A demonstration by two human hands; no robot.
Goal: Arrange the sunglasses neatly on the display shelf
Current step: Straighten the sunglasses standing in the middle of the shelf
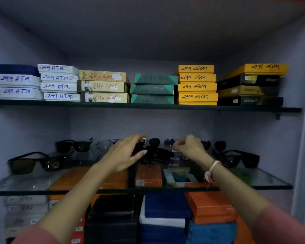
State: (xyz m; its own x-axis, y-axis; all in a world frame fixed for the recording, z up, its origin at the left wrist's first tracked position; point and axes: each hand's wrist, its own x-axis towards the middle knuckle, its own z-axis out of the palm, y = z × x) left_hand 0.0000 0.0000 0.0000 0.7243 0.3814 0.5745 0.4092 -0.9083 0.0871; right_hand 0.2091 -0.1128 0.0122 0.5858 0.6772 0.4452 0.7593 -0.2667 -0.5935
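Note:
Several pairs of sunglasses stand on a glass display shelf (pixel 28 184). A brown-lensed pair (pixel 33 163) sits front left, a dark pair (pixel 74 146) behind it, a thin clear pair (pixel 105 144) beside that, and a black pair (pixel 239 158) at the right. Between my hands lies a black pair (pixel 157 154) at the shelf's middle. My left hand (pixel 125 154) curls around its left end, fingers touching the frame. My right hand (pixel 190 147) is half closed by its right end; whether it grips the frame is hidden. More dark lenses (pixel 220 145) stand behind.
An upper shelf (pixel 148 106) carries stacks of white, tan, green, yellow and black boxes. Orange, blue, black and white boxes (pixel 167 208) fill the space under the glass shelf. Cabinet walls close in on both sides.

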